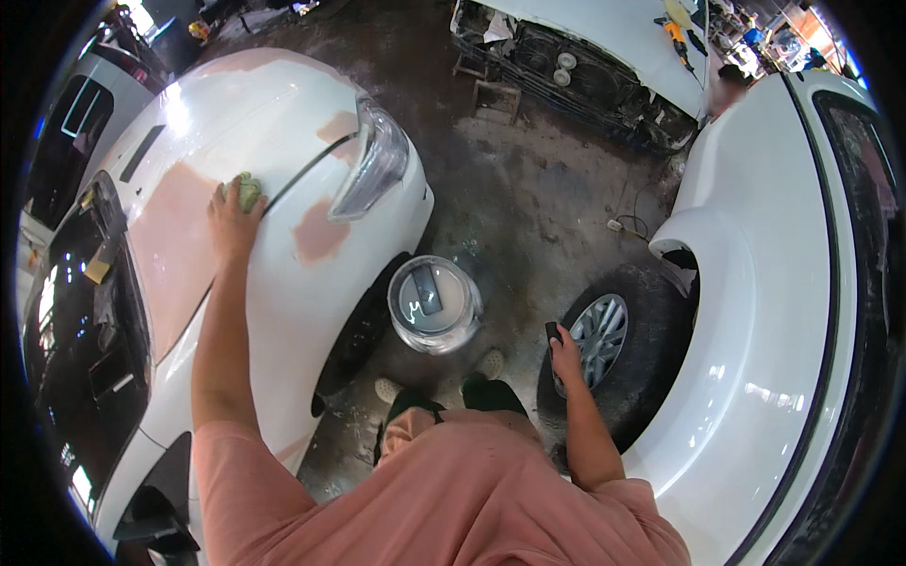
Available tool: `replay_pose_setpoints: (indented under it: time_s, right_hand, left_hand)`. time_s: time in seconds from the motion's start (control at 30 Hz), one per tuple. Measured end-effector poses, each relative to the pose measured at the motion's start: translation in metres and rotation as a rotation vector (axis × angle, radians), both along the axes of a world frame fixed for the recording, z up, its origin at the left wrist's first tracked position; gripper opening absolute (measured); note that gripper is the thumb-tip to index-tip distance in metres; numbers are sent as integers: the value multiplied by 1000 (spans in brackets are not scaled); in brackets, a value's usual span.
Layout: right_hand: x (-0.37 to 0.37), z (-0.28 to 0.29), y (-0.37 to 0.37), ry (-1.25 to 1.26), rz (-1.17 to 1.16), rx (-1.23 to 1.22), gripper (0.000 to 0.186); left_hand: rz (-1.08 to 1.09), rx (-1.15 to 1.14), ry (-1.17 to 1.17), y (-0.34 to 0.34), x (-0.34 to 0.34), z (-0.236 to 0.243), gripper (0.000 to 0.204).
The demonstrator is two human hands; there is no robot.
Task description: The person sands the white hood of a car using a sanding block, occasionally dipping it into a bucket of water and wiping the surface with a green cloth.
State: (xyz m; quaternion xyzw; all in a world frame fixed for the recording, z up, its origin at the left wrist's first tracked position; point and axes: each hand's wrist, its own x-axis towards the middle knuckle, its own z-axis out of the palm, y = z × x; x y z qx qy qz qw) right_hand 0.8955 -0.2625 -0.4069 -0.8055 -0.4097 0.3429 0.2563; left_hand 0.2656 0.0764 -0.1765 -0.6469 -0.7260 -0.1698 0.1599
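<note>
My left hand (234,224) rests on the hood of a white car (311,104), its fingers closed round a crumpled green cloth (248,191). Dull pinkish patches (175,212) show on the paint by that hand, with another patch (321,232) near the headlight (376,162). My right hand (566,358) hangs at my side, gripping a small black block (552,331) in front of a wheel (601,332). Between the two cars, a round bucket (434,341) of cloudy water stands on the floor, with a dark flat block (427,290) in it.
A second white vehicle (746,311) lines my right side. Ahead stands a car with its front stripped (566,80), an orange-and-black tool (675,40) on its hood. Another person (729,90) is beyond, partly hidden. A cable (634,222) lies on the stained floor.
</note>
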Motion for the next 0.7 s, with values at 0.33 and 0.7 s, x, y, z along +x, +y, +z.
replay_pose_setpoints:
  time_s: [0.33, 0.7]
  right_hand:
    - [66, 61, 13, 40, -157, 141, 49]
    - [113, 107, 15, -97, -223, 149, 49]
  left_hand:
    - [92, -8, 28, -1, 15, 3, 60]
    - [85, 3, 37, 1, 19, 2, 56]
